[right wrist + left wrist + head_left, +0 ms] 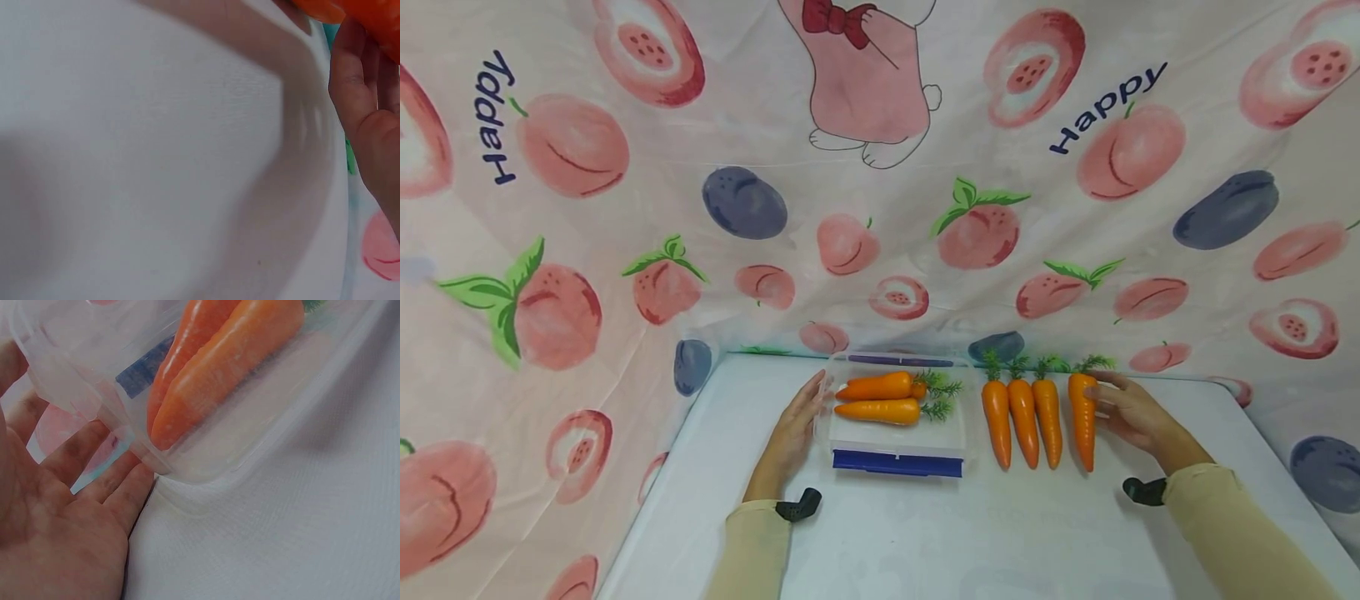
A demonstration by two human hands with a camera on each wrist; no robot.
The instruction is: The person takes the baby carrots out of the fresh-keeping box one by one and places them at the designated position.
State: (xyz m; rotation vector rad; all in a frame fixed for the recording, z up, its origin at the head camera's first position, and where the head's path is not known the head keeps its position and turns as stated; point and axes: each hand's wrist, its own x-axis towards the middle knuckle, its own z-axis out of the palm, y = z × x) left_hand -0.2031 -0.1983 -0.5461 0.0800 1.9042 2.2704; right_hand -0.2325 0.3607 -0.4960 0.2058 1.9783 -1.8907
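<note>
A clear plastic box [865,437] with blue latches holds orange carrots [877,411] with green tops; at least two show, lying flat, tips to the left. My left hand [795,425] is at the box's left side, its extended fingers [78,450] against the clear wall. On the right, my right hand [1131,412] holds a carrot [1082,425] near its top, from the right side. In the right wrist view its fingers [351,78] meet the orange surface; most of that carrot is outside this view.
Three more carrots [1022,423] lie side by side between the box and the held carrot, green tops toward the back. They rest on a white table [970,533]. A fruit-printed curtain [880,192] hangs behind the table and at its sides.
</note>
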